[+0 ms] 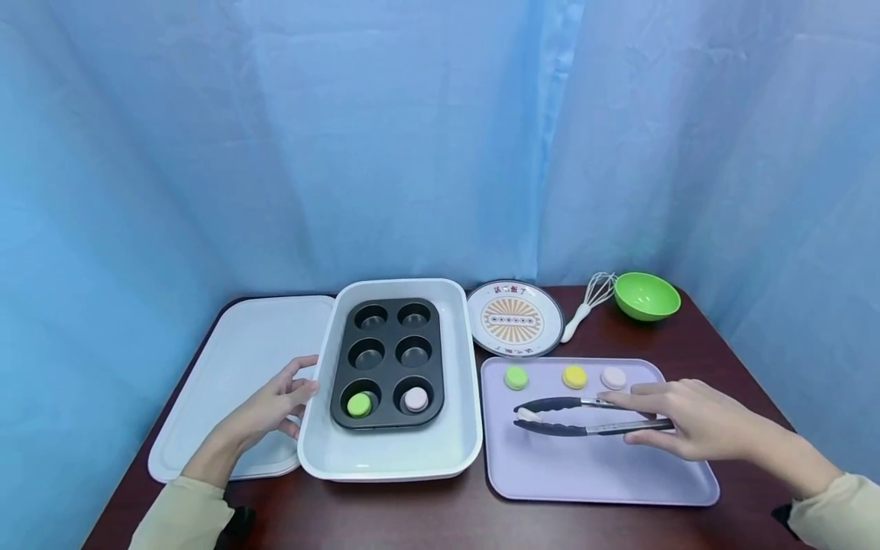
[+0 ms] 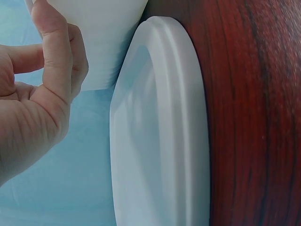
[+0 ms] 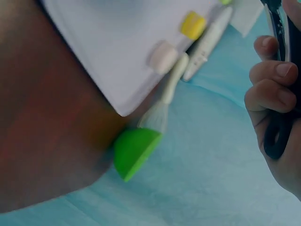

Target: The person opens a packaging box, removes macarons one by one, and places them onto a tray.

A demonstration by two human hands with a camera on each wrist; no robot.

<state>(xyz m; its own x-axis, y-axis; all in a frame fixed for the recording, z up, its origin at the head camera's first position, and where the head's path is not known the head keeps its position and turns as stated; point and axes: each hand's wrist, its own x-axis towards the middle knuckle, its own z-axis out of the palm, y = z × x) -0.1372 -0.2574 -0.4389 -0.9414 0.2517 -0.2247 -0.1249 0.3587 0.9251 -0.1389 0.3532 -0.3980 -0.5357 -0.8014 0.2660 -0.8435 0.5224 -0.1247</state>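
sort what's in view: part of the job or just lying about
Apparently in use:
black and silver tongs, in the right hand
round green, yellow and pale macarons
rectangular lilac tray
dark six-cup muffin tin
deep white rectangular basin, touched by the left hand

Likely lying about:
round patterned white plate
white wire whisk
round green bowl
flat white tray

We counted five macarons (image 1: pixel 574 376), one white piece (image 1: pixel 527 415), one tongs (image 1: pixel 560 430), one six-cup muffin tin (image 1: pixel 389 374), one each of tub (image 1: pixel 412 452), lid (image 1: pixel 227 382), tray (image 1: pixel 591 475), plate (image 1: pixel 512 321), whisk (image 1: pixel 579 318), bowl (image 1: pixel 646 296); two hands (image 1: pixel 701 420).
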